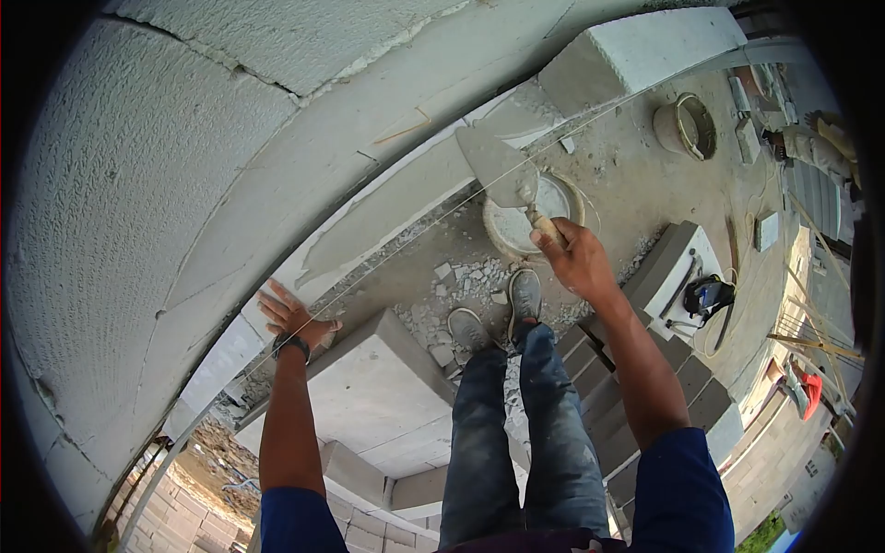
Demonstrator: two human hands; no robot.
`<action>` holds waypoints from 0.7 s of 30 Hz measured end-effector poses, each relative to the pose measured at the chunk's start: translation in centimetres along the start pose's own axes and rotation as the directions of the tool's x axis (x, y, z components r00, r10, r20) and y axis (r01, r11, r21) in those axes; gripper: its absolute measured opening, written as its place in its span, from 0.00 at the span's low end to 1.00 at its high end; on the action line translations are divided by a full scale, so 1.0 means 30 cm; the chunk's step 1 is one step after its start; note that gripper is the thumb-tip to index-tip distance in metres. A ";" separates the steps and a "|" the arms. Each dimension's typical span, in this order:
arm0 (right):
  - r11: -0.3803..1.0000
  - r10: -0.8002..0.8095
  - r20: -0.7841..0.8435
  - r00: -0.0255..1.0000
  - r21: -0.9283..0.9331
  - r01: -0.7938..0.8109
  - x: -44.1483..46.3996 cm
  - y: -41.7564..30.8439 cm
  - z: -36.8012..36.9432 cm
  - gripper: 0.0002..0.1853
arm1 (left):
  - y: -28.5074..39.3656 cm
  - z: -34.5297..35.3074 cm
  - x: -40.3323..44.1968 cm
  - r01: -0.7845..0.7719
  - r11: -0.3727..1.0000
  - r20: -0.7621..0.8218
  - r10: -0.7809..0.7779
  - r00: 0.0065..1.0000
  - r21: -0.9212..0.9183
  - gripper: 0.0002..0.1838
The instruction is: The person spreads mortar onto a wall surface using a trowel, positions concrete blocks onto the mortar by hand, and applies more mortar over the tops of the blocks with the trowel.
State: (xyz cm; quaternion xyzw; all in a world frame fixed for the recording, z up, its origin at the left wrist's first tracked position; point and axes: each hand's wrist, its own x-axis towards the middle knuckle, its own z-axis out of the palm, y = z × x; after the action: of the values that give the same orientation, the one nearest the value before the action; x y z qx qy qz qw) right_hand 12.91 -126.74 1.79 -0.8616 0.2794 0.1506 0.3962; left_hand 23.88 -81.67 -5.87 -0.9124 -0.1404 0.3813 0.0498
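My right hand [578, 256] is wrapped round the wooden handle of a trowel [496, 168]. Its broad grey blade is over the top of a low block wall [304, 288], partly in front of a round bucket [505, 232] of pale mix. A smooth layer of wet mortar [392, 207] covers part of the wall top. My left hand [293, 316] rests with spread fingers on the wall top, beyond the near end of the mortar. A thin string line [396, 254] runs along the wall and passes close to both the left hand and the blade.
A tall block wall [147, 166] stands close on the left. A large block [636, 51] sits farther along the low wall. Stacked blocks [373, 373] and rubble [470, 286] surround my feet. Another bucket [684, 127], tools on a block [705, 295] and a person [816, 147] are at right.
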 end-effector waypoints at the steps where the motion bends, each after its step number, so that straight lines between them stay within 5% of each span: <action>1: 1.000 0.025 -0.004 1.000 0.014 -0.025 0.018 0.012 -0.025 0.24 | -0.002 0.004 0.003 0.002 1.000 -0.001 -0.002 1.000 0.002 0.92; 5: 0.964 0.221 0.017 0.975 0.148 -0.221 0.094 0.067 -0.101 0.25 | -0.012 0.023 0.016 0.004 1.000 -0.016 -0.003 1.000 0.008 0.92; 12: 0.611 0.316 0.238 0.918 0.690 -0.389 0.113 0.106 -0.057 0.24 | -0.001 0.011 0.011 0.016 0.999 -0.001 -0.016 1.000 0.047 0.92; 16: 0.495 0.241 0.420 0.875 0.722 -0.483 0.064 0.060 0.019 0.23 | -0.011 0.022 0.024 0.009 0.997 -0.008 -0.009 1.000 0.075 0.92; 21: 0.566 0.261 0.432 0.863 0.656 -0.499 0.017 -0.008 0.095 0.20 | -0.025 0.035 0.036 -0.011 0.995 -0.026 0.014 1.000 0.099 0.92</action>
State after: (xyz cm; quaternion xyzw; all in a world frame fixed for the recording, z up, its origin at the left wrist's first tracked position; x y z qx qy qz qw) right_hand 13.35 -124.63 -0.13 -0.5062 0.4360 0.2273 0.7085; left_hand 23.70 -80.65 -7.19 -0.9146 -0.1151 0.3760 0.0944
